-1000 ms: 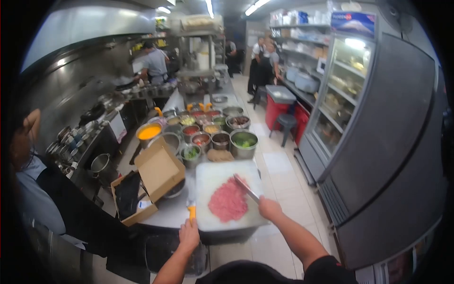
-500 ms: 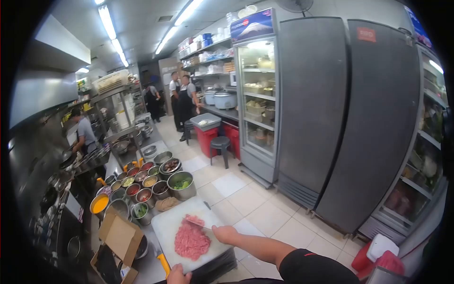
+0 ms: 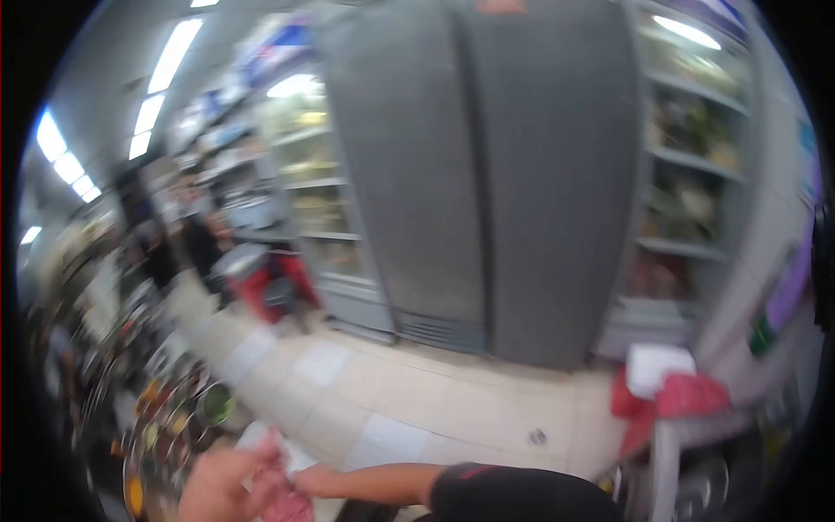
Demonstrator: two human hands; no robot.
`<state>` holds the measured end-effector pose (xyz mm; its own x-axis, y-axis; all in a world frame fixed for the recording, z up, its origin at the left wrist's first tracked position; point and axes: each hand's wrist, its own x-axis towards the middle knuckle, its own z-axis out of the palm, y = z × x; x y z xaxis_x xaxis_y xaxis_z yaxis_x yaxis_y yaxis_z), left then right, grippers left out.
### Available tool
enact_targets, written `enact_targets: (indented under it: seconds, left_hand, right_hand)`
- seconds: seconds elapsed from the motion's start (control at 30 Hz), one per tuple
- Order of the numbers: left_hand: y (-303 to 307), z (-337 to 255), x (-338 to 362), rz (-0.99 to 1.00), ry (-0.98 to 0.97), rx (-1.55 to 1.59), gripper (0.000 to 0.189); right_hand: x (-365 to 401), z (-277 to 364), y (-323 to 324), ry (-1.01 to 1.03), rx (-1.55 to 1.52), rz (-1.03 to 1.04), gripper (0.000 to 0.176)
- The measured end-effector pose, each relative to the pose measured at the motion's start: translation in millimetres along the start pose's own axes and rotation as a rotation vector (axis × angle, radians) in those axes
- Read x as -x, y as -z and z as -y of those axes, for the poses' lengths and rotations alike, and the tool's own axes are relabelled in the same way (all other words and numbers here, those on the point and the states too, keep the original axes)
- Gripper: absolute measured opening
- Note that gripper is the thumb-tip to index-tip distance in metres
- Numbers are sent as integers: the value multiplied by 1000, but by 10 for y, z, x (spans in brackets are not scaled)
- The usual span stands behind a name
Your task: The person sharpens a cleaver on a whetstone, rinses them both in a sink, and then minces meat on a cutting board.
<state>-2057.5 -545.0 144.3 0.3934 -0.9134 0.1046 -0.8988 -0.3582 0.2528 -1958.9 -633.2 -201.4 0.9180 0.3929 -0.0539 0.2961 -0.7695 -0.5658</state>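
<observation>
The whole view is smeared by motion. At the bottom left, my left hand is beside the pile of raw pink minced meat, its fingers at the meat's edge. Blur hides whether they grip any of it. My right hand is closed at the other side of the meat, the forearm reaching in from the right. A pale strip by that hand may be the knife blade or the white cutting board; the blur does not separate them.
Metal pots of ingredients crowd the counter at the left. Tall grey cabinets and a glass-door fridge stand across the tiled floor. A red cooler with a white lid sits at the right. Other people stand far back.
My view has swung to the right, so the counter now lies at the lower left. My left hand has come up beside the meat from the board's near edge. The right hand held a knife earlier.
</observation>
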Motion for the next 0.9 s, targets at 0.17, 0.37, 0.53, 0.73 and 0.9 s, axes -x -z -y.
enact_targets:
  seconds: [0.17, 0.37, 0.53, 0.73, 0.9]
  left_hand:
    - [-455, -1301, -1441, 87, -586, -315, 40]
    - [-666, -2352, -2294, 0, -969, -107, 51]
    - [-724, -1762, -2235, -110, -705, -76, 59]
    - [-1230, 230, -981, -187, 392, -127, 55]
    - [-2025, 935, 1038, 320, 1363, -70, 63]
  right_hand:
    - [-40, -130, 339, 26, -47, -110, 34]
    - [-169, -340, 355, 12, -81, -124, 34]
    - [-282, -220, -29, 64, -51, 4, 33]
    - [-32, -446, -243, 237, -68, -111, 32]
    - [-94, -281, 72, 82, 37, 40, 29]
